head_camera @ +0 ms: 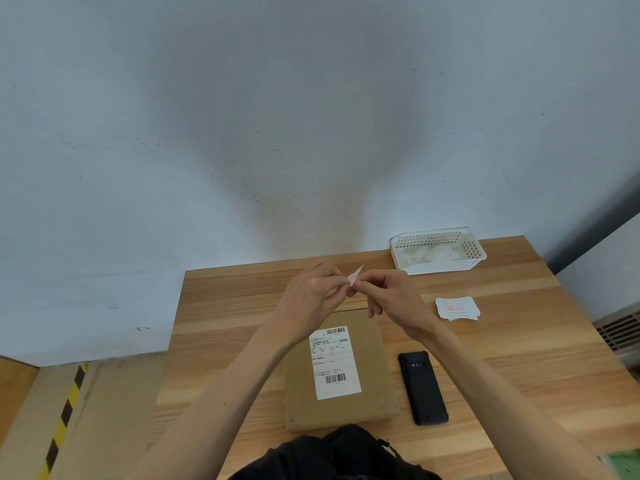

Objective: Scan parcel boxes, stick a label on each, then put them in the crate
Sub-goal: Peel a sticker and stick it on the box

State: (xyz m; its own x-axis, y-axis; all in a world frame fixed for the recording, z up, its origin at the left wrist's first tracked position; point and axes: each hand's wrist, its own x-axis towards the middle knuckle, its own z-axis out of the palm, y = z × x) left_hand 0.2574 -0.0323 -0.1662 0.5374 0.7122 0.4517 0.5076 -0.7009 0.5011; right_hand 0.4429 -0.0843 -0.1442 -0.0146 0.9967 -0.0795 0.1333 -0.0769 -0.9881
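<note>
Parcel box [341,372]: flat brown cardboard; white barcoded label [335,362].

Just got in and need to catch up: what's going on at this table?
A person is labelling a parcel. Both hands, left hand and right hand, pinch a small label above the box, apparently peeling it. The box lies flat on the table and already carries a shipping label. A black scanner lies to its right, with a label stack and a white basket beyond.
</note>
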